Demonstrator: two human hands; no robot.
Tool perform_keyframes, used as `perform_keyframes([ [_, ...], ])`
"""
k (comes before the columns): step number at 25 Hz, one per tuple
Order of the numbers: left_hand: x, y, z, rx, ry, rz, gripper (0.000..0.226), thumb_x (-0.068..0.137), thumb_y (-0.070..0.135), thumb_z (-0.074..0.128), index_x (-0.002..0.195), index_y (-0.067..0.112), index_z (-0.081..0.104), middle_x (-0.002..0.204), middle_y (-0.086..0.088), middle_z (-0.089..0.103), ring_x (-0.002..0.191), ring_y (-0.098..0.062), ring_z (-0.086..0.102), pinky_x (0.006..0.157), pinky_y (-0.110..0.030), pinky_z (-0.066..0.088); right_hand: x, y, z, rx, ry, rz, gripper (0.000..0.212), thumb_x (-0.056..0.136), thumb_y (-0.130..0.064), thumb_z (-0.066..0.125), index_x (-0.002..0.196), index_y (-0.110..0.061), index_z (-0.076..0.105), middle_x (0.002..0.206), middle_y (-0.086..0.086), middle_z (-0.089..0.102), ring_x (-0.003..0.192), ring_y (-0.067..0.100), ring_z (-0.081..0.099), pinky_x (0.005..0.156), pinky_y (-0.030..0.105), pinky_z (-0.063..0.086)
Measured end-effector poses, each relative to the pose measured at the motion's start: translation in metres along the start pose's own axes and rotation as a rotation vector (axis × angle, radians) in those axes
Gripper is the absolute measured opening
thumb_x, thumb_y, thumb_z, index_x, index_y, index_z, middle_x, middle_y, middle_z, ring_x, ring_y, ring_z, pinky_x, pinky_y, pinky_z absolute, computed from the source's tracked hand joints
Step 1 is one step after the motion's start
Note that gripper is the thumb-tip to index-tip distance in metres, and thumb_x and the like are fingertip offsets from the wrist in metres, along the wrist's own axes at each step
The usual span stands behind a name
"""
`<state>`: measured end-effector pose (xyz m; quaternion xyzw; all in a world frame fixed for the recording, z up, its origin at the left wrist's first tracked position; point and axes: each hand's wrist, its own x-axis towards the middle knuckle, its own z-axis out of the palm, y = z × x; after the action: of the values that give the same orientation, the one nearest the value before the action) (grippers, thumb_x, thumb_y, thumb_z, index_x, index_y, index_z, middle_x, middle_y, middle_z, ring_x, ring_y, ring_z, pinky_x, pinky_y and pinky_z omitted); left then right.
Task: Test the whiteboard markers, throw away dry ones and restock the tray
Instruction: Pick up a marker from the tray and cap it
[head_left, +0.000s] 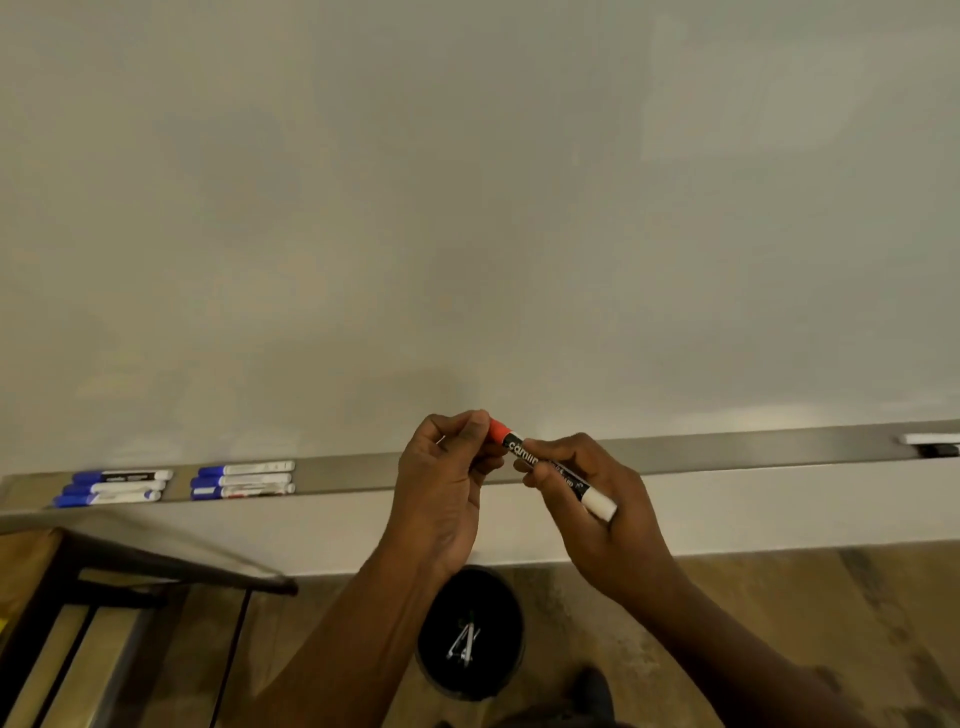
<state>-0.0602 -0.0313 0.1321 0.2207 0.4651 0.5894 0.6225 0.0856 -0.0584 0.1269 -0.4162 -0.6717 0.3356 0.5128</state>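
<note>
Two hands, one red-capped marker (550, 467).
My left hand (441, 493) pinches its cap; my right hand (597, 499) grips the barrel — bin (470, 634) below, tray (727, 452) just behind.

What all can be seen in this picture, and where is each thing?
Large white whiteboard: one, white, filling the upper view.
Long grey metal tray: one, grey, along the whiteboard's lower edge.
Blue-capped white markers: six, blue and white, lying in two groups of three at the tray's left end.
White and black object: one, at the tray's far right; too cut off to identify.
Round black bin: one, black, on the floor below the hands, with a few discarded markers inside.
Dark-framed furniture: one, lower left.
Red-capped black marker: one, held in both hands.
Left hand: pinching the red cap.
Right hand: gripping the barrel.
</note>
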Motion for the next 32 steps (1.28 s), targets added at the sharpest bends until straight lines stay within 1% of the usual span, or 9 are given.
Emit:
perform_keyframes([
  [5,0.036,-0.029,-0.028,0.561,0.027,-0.024,0.019,0.091,0.026,0.065,0.095,0.009,0.058,0.087,-0.007,0.072,0.079,-0.018,0.07,0.074,-0.031,0.056,0.002,0.043,0.004,0.127,-0.053,0.366,0.015,0.096,-0.009,0.056,0.102,-0.013,0.069,0.087,0.003,0.074,0.08,0.015,0.069,0.072,0.029,0.056],
  [8,0.057,-0.049,-0.045,1.169,0.065,0.252,0.02,0.093,0.033,0.059,0.099,0.014,0.06,0.093,0.003,0.067,0.089,-0.016,0.064,0.077,-0.027,0.05,-0.014,0.075,0.015,0.036,-0.055,0.518,0.005,0.093,-0.015,0.061,0.097,-0.017,0.063,0.084,-0.002,0.075,0.074,0.01,0.069,0.066,0.024,0.054],
  [10,0.068,-0.059,-0.06,1.536,-0.044,0.465,0.027,0.095,0.033,0.055,0.114,0.013,0.059,0.113,0.0,0.065,0.107,-0.019,0.058,0.089,-0.032,0.045,-0.035,0.098,0.021,-0.084,-0.086,0.596,0.006,0.09,-0.022,0.066,0.094,-0.019,0.062,0.081,-0.006,0.073,0.072,0.006,0.068,0.064,0.021,0.053],
  [12,0.078,-0.067,-0.075,1.734,-0.233,0.463,0.042,0.097,0.034,0.05,0.133,0.013,0.05,0.14,-0.002,0.052,0.129,-0.021,0.047,0.106,-0.034,0.033,-0.06,0.122,0.022,-0.225,-0.128,0.686,0.01,0.087,-0.027,0.068,0.092,-0.02,0.064,0.079,-0.012,0.069,0.072,0.005,0.066,0.063,0.019,0.05],
  [15,0.086,-0.081,-0.088,1.833,-0.437,0.34,0.059,0.099,0.04,0.043,0.15,0.014,0.026,0.16,-0.001,0.02,0.146,-0.017,0.019,0.117,-0.032,0.015,-0.101,0.159,0.026,-0.433,-0.322,0.836,0.011,0.087,-0.03,0.067,0.086,-0.02,0.066,0.075,-0.013,0.061,0.073,0.011,0.06,0.059,0.02,0.044],
  [18,0.094,-0.096,-0.095,1.921,-0.512,0.26,0.068,0.1,0.045,0.038,0.154,0.014,0.011,0.163,-0.001,0.0,0.149,-0.016,0.003,0.12,-0.034,0.008,-0.135,0.186,0.027,-0.384,-0.444,1.033,0.007,0.091,-0.022,0.06,0.087,-0.022,0.066,0.078,-0.008,0.064,0.076,0.016,0.064,0.069,0.03,0.054],
  [24,0.109,-0.099,-0.115,2.035,-0.558,0.231,0.07,0.1,0.046,0.034,0.154,0.021,-0.001,0.161,0.005,-0.013,0.148,-0.012,-0.009,0.12,-0.035,0.002,-0.163,0.197,0.033,-0.305,-0.495,1.305,0.013,0.095,-0.014,0.054,0.093,-0.009,0.066,0.083,0.01,0.069,0.063,0.017,0.066,0.064,0.034,0.058],
  [28,0.111,-0.099,-0.114,2.009,-0.56,0.209,0.071,0.1,0.042,0.038,0.154,0.022,-0.003,0.161,0.007,-0.015,0.148,-0.011,-0.011,0.119,-0.035,0.0,-0.143,0.193,0.051,-0.317,-0.536,1.169,0.025,0.097,-0.026,0.054,0.118,-0.012,0.057,0.096,0.011,0.067,0.061,0.008,0.056,0.05,0.02,0.047],
  [32,0.112,-0.1,-0.115,2.004,-0.553,0.201,0.072,0.099,0.039,0.041,0.154,0.024,-0.004,0.16,0.009,-0.016,0.148,-0.01,-0.012,0.12,-0.035,0.002,-0.128,0.197,0.046,-0.375,-0.46,1.134,0.044,0.096,-0.032,0.052,0.137,-0.015,0.048,0.121,0.01,0.064,0.086,0.016,0.06,0.069,0.025,0.044],
])
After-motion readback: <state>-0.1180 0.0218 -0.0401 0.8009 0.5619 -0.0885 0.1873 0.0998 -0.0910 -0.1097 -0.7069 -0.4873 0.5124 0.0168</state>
